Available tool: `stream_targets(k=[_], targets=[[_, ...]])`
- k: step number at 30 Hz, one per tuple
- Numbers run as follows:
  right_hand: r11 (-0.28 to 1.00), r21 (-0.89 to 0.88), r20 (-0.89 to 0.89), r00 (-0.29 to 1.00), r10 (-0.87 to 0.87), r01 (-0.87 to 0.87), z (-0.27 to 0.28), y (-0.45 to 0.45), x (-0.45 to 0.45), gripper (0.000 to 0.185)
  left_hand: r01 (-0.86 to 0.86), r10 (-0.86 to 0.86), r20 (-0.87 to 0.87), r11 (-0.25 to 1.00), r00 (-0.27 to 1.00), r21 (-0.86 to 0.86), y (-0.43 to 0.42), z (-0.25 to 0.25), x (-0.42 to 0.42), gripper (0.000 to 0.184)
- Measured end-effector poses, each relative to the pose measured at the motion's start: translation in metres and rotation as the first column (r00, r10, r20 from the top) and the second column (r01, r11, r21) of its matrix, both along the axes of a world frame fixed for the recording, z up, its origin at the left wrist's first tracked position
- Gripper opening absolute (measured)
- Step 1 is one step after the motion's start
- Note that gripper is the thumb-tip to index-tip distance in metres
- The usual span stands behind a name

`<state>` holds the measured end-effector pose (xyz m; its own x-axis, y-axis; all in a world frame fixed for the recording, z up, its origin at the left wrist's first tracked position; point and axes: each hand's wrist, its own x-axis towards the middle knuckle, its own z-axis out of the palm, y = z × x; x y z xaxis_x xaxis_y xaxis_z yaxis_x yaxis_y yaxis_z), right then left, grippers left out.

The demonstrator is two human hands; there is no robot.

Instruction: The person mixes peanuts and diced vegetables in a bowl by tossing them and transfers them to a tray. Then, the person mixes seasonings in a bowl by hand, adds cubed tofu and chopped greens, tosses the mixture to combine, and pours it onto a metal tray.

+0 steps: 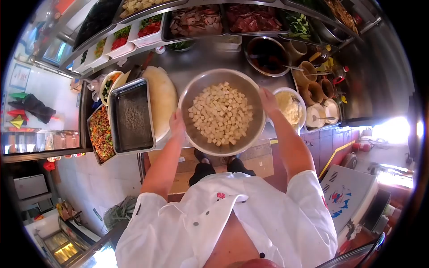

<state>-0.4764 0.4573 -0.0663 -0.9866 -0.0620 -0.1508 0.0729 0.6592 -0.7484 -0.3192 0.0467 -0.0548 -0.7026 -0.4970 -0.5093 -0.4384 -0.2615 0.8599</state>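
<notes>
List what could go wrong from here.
The metal bowl appears to overhang the counter's near edge; if the left hand or right hand slips, cubes could spill.
The right hand, close to the white bowl, might knock it.
The left forearm could catch the metal tray.

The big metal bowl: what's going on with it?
A person in a white jacket holds the metal bowl, with pale cubes inside, between left hand and right hand, on opposite sides. A metal tray sits to the left, partly over a round board.
</notes>
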Motion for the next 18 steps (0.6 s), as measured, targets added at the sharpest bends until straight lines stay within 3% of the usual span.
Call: stream_targets(k=[1,2,4,6,9,11,13,14,15,16,18], targets=[[0.994,0.083,-0.01,0.997,0.078,-0.076,-0.017,0.011,-0.01,0.059,-0.056,0.056,0.005,0.997,0.998,0.05,0.019,0.03,0.013,0.042],[0.997,-0.058,0.097,0.995,-0.039,0.045,0.004,0.01,-0.001,0.062,-0.111,0.111,0.013,0.989,0.994,0.098,0.035,0.047,0.028,0.042],[0.903,-0.29,0.337,0.917,-0.214,0.317,0.082,-0.006,0.032,0.068,-0.13,0.133,0.008,0.952,0.991,0.276,0.054,0.035,0.073,0.045],[0.909,-0.278,0.162,0.948,-0.273,0.309,0.059,-0.009,0.067,0.066,0.128,-0.134,-0.017,0.886,0.991,0.445,0.058,0.041,0.13,0.044],[0.894,-0.344,0.015,0.954,-0.3,0.287,0.039,-0.011,0.106,0.061,0.178,-0.205,0.049,0.926,0.977,0.334,0.052,0.067,0.137,0.046],[0.85,-0.436,-0.013,0.943,-0.333,0.294,0.023,-0.017,0.114,0.054,0.186,-0.203,0.254,0.978,0.946,0.09,0.037,0.089,0.098,0.047],[0.825,-0.442,0.107,0.934,-0.342,0.353,0.007,-0.014,0.108,0.052,0.186,-0.187,0.226,0.982,0.956,0.029,0.014,0.084,0.051,0.049],[0.812,-0.444,0.162,0.925,-0.343,0.379,0.003,-0.012,0.102,0.051,0.176,-0.185,0.097,0.98,0.978,0.094,0.0,0.064,0.029,0.051],[0.887,-0.341,0.05,0.948,-0.313,0.311,0.003,-0.01,0.097,0.049,0.246,-0.253,0.071,0.965,0.965,0.096,-0.017,0.043,0.006,0.049],[0.868,-0.37,0.115,0.943,-0.312,0.332,0.008,-0.011,0.092,0.049,0.313,-0.318,0.044,0.945,0.947,0.095,-0.028,0.026,-0.01,0.047],[0.824,-0.426,0.238,0.925,-0.296,0.373,0.031,-0.019,0.079,0.048,0.282,-0.282,0.009,0.958,0.959,0.051,-0.032,0.012,-0.022,0.045]])
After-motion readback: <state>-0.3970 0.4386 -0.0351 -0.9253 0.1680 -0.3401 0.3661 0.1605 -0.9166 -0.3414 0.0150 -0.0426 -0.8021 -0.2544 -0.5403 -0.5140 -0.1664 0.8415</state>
